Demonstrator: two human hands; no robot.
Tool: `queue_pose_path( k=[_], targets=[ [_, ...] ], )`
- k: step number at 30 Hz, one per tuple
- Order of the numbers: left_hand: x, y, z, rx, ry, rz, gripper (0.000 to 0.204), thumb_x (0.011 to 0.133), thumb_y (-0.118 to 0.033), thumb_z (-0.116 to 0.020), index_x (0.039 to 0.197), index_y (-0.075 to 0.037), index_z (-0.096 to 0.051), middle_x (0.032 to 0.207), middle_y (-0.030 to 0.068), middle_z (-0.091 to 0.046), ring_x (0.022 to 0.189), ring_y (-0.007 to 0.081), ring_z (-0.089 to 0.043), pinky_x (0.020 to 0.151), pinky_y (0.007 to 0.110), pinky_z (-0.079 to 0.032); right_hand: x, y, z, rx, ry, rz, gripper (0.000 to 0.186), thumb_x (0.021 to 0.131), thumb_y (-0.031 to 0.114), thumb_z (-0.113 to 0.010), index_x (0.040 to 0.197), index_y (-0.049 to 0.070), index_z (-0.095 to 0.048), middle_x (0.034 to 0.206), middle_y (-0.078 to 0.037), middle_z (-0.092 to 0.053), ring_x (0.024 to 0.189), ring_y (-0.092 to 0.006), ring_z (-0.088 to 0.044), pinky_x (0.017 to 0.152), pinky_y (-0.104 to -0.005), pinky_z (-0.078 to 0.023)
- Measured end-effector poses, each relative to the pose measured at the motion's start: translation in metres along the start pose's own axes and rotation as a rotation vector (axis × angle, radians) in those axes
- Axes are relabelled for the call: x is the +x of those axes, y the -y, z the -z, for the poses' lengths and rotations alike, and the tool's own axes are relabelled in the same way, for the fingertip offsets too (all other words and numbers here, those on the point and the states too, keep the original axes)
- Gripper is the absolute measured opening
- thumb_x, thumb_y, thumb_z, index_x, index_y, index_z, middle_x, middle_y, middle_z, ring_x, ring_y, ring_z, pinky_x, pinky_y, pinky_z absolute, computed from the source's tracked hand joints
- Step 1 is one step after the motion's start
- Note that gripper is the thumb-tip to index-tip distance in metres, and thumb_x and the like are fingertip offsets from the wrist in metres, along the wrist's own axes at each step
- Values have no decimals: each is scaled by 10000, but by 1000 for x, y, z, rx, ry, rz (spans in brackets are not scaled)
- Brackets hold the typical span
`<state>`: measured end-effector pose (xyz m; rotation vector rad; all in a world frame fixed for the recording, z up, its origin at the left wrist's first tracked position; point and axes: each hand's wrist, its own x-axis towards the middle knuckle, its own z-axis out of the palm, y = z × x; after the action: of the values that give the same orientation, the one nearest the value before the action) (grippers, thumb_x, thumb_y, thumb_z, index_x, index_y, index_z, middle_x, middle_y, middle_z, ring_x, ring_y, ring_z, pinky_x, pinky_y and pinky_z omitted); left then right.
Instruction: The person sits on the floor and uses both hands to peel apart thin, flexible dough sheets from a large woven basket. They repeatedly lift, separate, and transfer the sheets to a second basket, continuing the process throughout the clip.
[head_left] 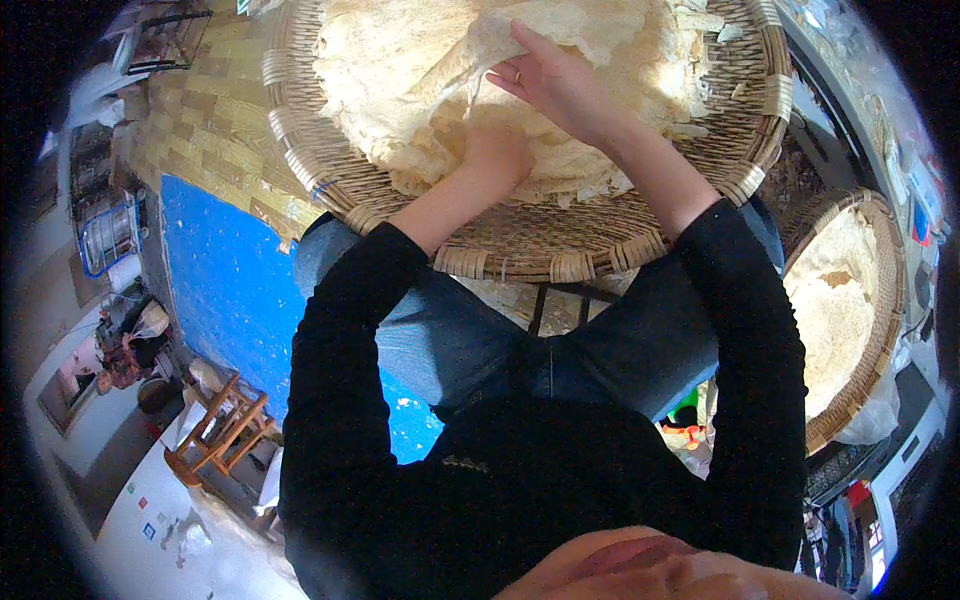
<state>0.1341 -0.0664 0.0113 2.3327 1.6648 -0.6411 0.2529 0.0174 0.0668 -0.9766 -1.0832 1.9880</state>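
A wide stack of thin, pale flatbread sheets (390,75) lies in a large round wicker basket (550,240) across my knees. One thin sheet (492,42) is raised in a fold near the middle of the stack. My left hand (503,155) is down at the base of that fold, against the bread, and its fingers are hidden. Above and to its right, my right hand (555,85) has its fingers apart beside the raised fold. A ring shows on one of its fingers. Whether its fingertips touch the sheet is hard to tell.
A second wicker basket (895,270) with more flatbread (830,320) stands at the right, with clear plastic (870,415) by its rim. Blue floor covering (220,280) lies to my left, with a wooden stool (225,425) further back. Dark metal legs (560,305) show under the basket.
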Motion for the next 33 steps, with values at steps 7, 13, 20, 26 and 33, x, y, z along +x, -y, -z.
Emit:
queue_pose_path(
  k=[7,13,20,26,33],
  targets=[
    [26,35,13,-9,-394,-12,336,922,-302,-527,1102,-31,-609,1085,167,-666,945,250,-677,774,430,-540,3,0,11,-87,67,9,613,1026,378,-446,1339,-143,-365,1330,-238,-489,1300,-293,-445,1129,-348,-355],
    [40,77,-5,-796,-297,204,341,965,-252,-502,1224,-36,-557,1174,173,-609,1071,309,-603,933,468,-487,3,2,29,-297,179,436,574,1012,370,-466,1319,-110,-405,1264,-214,-531,1194,-281,-508,1099,-381,-376],
    [35,132,-19,-1757,-543,255,480,948,-326,-511,1335,-47,-456,1255,161,-549,1133,320,-552,990,495,-456,-16,35,30,-49,-145,185,499,989,341,-481,1280,-64,-470,1199,-201,-567,1123,-302,-552,1073,-428,-397],
    [35,145,7,-1944,-921,274,612,940,-396,-499,1420,-45,-358,1326,161,-501,1185,322,-522,1006,501,-447,-31,55,26,-83,-187,237,430,974,268,-471,1238,-71,-480,1115,-206,-620,1066,-347,-598,1075,-461,-403],
    [23,179,53,-2684,-755,366,730,888,-673,-363,1208,-23,-456,1029,102,-556,964,242,-568,853,474,-476,-30,54,34,503,-313,192,160,934,163,-499,992,30,-565,905,-78,-622,806,-224,-589,814,-355,-484]
  ],
)
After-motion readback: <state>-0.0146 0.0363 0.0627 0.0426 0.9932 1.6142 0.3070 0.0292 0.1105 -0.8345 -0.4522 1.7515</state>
